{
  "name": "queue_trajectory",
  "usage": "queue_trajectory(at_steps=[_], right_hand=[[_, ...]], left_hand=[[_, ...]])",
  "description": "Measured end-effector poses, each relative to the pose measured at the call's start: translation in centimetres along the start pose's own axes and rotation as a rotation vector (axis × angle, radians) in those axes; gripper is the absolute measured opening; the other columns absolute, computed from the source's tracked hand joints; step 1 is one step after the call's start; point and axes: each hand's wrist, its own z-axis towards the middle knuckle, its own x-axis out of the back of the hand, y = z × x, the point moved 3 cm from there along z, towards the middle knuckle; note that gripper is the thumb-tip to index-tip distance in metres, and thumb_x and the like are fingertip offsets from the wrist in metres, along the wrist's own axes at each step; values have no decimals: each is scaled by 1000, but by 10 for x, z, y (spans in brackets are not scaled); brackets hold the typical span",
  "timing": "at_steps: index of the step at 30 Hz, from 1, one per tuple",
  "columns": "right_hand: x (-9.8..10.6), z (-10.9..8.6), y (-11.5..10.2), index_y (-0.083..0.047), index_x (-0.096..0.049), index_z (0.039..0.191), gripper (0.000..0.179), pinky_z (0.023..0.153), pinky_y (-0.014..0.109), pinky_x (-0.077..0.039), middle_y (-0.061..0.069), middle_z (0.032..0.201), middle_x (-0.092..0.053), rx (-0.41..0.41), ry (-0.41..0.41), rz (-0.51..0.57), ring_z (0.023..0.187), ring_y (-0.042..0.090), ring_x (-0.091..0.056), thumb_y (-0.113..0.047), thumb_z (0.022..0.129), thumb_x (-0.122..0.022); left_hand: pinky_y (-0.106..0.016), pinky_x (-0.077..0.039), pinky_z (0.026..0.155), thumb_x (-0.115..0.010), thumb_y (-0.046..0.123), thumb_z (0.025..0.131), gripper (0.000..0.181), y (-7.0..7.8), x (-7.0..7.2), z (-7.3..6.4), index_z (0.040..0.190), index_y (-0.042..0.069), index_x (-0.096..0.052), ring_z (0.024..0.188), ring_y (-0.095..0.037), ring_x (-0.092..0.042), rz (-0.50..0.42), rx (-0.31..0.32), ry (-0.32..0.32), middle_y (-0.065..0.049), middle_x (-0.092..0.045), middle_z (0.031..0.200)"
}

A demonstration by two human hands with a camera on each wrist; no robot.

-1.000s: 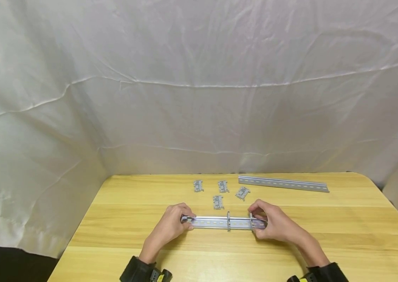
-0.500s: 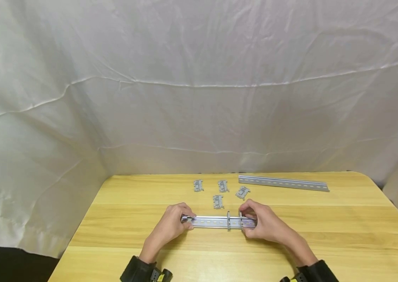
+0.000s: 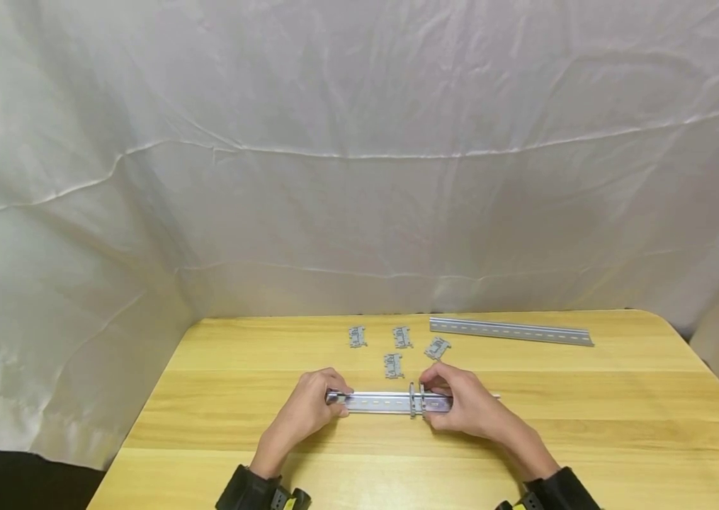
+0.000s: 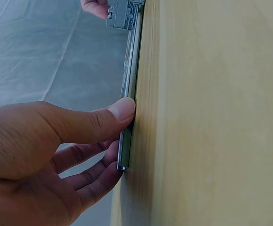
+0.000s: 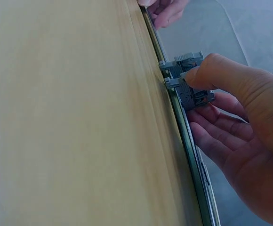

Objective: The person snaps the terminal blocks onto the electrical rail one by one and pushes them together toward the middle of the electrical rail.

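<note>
A slotted metal DIN rail (image 3: 372, 403) lies crosswise on the table in front of the person. My left hand (image 3: 311, 402) grips its left end, thumb along the near edge and fingers behind, as the left wrist view shows. Two grey terminal blocks stand upright across the rail, right of its middle. My right hand (image 3: 470, 402) pinches the right-hand terminal block (image 5: 188, 98) between thumb and fingers. Just left of it stands the other terminal block (image 3: 412, 401), with a narrow gap between them in the head view. The right hand covers part of the rail's right portion.
Several loose grey terminal blocks (image 3: 393, 365) lie flat on the wooden table (image 3: 238, 354) beyond the rail. A second DIN rail (image 3: 512, 331) rests at the back right. Pale fabric (image 3: 359, 212) hangs behind the table and along its sides.
My right hand has slid the pinched terminal block leftward along the rail, up close to the other one. The left hand stays at the rail's left end.
</note>
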Motion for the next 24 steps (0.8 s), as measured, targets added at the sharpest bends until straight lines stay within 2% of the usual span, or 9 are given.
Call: queue_trajectory(at_steps=[15, 20, 24], right_hand=[[-3, 3, -2, -2, -62, 116, 50, 93, 37, -57, 9, 114, -68, 20, -7, -26, 107, 29, -69, -4, 73, -86], [-1, 2, 1, 2, -59, 125, 56, 99, 35, -53, 13, 124, -65, 8, -33, -1, 116, 31, -65, -3, 76, -85], [9, 2, 3, 5, -54, 136, 62, 105, 43, -48, 19, 136, -59, 1, -62, 27, 126, 36, -58, 2, 80, -81]], left_hand=[[-30, -59, 75, -88, 1, 78, 22, -1, 0, 0, 99, 3, -80, 89, -17, -67, 5, -11, 4, -4, -72, 101], [-28, -58, 74, -88, 1, 78, 23, -1, 0, 0, 99, 4, -80, 89, -17, -67, 10, -15, 5, -4, -72, 101], [-28, -58, 74, -88, 1, 78, 23, -1, 0, 0, 100, 3, -80, 88, -18, -68, 3, -10, -3, -5, -72, 101]])
